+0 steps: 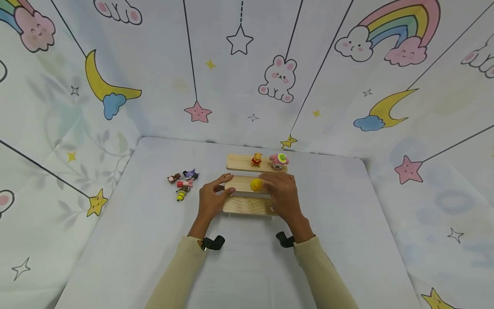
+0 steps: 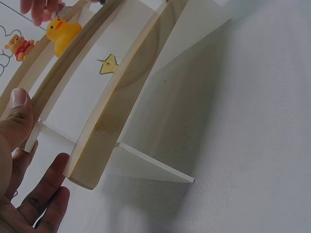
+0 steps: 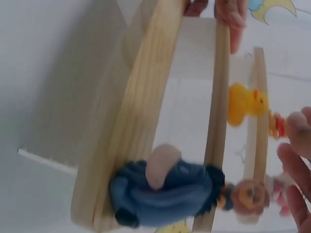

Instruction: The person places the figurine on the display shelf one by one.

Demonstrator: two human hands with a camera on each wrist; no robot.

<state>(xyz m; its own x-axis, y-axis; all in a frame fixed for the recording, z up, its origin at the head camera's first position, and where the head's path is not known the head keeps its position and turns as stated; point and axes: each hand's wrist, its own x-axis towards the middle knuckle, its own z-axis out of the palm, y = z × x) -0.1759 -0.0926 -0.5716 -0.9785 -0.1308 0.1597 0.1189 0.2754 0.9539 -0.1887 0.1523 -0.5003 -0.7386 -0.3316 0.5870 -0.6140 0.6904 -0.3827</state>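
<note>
My left hand (image 1: 213,196) holds the left end of a three-tier wooden shelf (image 1: 247,207), its thumb (image 2: 19,109) on the middle board. A yellow toy duck (image 1: 256,184) sits on that board. Beside the duck is my right hand (image 1: 283,193), its fingers (image 3: 294,167) extended and apart from the duck in the right wrist view. A blue donkey figurine (image 3: 163,191) stands at the bottom board's right end, with a brown-headed figurine (image 3: 248,196) behind it. On the top board stand a bear figurine in red (image 1: 256,160) and a pink figurine (image 1: 278,161).
Several small figurines lie left of the shelf, among them a purple one (image 1: 191,174) and a yellow-striped one (image 1: 181,195). The shelf rests on clear side panels (image 2: 155,162) over a white-covered table (image 1: 247,274). A cartoon-printed cloth (image 1: 166,56) rises behind and at both sides.
</note>
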